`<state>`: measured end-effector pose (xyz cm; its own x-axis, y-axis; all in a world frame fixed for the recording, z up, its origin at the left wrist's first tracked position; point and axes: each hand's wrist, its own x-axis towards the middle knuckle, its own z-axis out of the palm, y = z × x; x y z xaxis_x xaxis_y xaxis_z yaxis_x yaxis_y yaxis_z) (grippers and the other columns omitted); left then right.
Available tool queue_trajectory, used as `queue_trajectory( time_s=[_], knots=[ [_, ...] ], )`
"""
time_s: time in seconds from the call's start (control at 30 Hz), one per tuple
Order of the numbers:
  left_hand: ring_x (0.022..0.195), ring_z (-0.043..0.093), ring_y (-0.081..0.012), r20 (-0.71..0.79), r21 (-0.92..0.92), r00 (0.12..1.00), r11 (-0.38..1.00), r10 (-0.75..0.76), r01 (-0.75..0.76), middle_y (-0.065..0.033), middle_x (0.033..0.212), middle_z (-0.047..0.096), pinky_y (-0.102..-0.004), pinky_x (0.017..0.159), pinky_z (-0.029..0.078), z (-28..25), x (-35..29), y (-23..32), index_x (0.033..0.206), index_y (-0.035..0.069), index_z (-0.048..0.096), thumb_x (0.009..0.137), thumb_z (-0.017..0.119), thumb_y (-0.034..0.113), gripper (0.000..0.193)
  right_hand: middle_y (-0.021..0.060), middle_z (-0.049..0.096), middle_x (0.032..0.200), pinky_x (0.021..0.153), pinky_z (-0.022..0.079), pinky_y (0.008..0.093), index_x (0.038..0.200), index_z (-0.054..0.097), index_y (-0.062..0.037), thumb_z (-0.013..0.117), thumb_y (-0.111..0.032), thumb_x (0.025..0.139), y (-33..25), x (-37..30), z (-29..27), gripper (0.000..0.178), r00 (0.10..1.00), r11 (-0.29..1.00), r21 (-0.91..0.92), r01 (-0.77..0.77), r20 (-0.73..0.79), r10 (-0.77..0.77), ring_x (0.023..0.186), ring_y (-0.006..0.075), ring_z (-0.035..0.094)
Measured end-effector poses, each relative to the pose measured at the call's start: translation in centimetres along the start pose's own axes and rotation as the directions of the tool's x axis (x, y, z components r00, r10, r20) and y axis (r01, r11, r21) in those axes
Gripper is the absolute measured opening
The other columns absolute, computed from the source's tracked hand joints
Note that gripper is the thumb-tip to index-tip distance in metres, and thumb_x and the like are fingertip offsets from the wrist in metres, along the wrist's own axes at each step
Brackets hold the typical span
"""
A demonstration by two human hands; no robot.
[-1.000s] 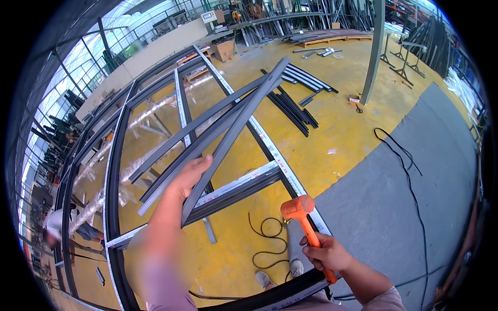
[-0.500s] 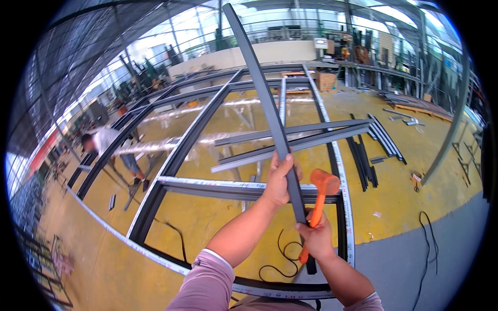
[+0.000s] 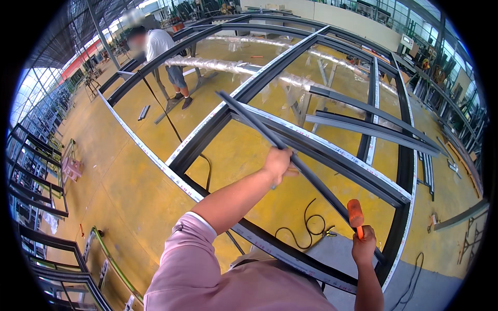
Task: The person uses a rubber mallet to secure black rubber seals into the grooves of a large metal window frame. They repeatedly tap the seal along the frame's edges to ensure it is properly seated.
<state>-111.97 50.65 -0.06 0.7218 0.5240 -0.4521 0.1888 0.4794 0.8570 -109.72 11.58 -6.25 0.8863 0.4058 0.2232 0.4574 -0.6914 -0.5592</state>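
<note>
A long dark grey metal bar (image 3: 254,123) slants across the near bay of a large window-like frame (image 3: 332,147), whose dark members carry white printed film. Around the bar's middle my left hand (image 3: 278,165) is closed. My right hand (image 3: 364,244) grips the handle of an orange mallet (image 3: 355,211), its head pointing up, beside the bar's near right end. Whether these fingers also touch the bar, I cannot tell. The bar's far end overlaps the corner where the frame's crosspiece meets a long member.
Two loose grey bars (image 3: 373,132) lie across the frame's right side. Pliers (image 3: 329,231) and a black cable (image 3: 306,233) are on the floor inside the near bay. Beyond the frame, a co-worker (image 3: 165,49) stands at far left. Finished frames (image 3: 39,176) stand along the left.
The bar has swung from nearly upright to a low slant, its far end now to the left. My right hand with the mallet has moved right. The view has turned left.
</note>
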Motion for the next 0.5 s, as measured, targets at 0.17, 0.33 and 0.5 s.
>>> queue_trajectory(
  time_s=[0.17, 0.33, 0.5],
  knots=[
    [0.076, 0.07, -0.0332, 0.089, 0.017, 0.961, 0.965, -0.261, 0.261, -0.0195, 0.106, 0.065, -0.0495, 0.073, 0.066, -4.7, 7.6, -6.7, 0.113, -0.006, 0.058, 0.099, 0.046, 0.006, 0.022, 0.0178, 0.062, 0.093, 0.078, 0.051, 0.0501, 0.087, 0.062, 0.0002, 0.065, 0.004, 0.08, 0.5, -0.3, 3.4, 0.009, 0.987, 0.959, -0.271, -0.078, 0.114, 0.112, 0.092, 0.0414, 0.061],
    [0.085, 0.073, -0.0357, 0.086, -0.083, 0.956, 0.954, -0.28, 0.287, -0.0213, 0.108, 0.066, -0.0474, 0.074, 0.066, -4.3, 12.2, -8.8, 0.118, -0.007, 0.056, 0.097, 0.046, 0.001, 0.024, 0.016, 0.063, 0.095, 0.079, 0.052, 0.0497, 0.087, 0.064, -0.0008, 0.06, 0.007, 0.08, 1.0, 1.9, 5.7, 0.011, 0.996, 0.919, -0.393, -0.009, 0.081, 0.044, 0.095, 0.0398, 0.061],
    [0.085, 0.074, -0.0337, 0.003, -0.119, 0.967, 0.96, -0.255, 0.254, -0.0196, 0.106, 0.069, -0.046, 0.072, 0.067, -2.7, 12.7, -8.9, 0.118, -0.003, 0.058, 0.098, 0.047, 0.001, 0.023, 0.0192, 0.062, 0.095, 0.077, 0.051, 0.0517, 0.086, 0.062, 0.0014, 0.058, 0.01, 0.079, 1.8, 3.3, 6.6, 0.012, 0.999, 0.91, -0.415, -0.026, 0.029, 0.042, 0.09, 0.0429, 0.061]
  ],
)
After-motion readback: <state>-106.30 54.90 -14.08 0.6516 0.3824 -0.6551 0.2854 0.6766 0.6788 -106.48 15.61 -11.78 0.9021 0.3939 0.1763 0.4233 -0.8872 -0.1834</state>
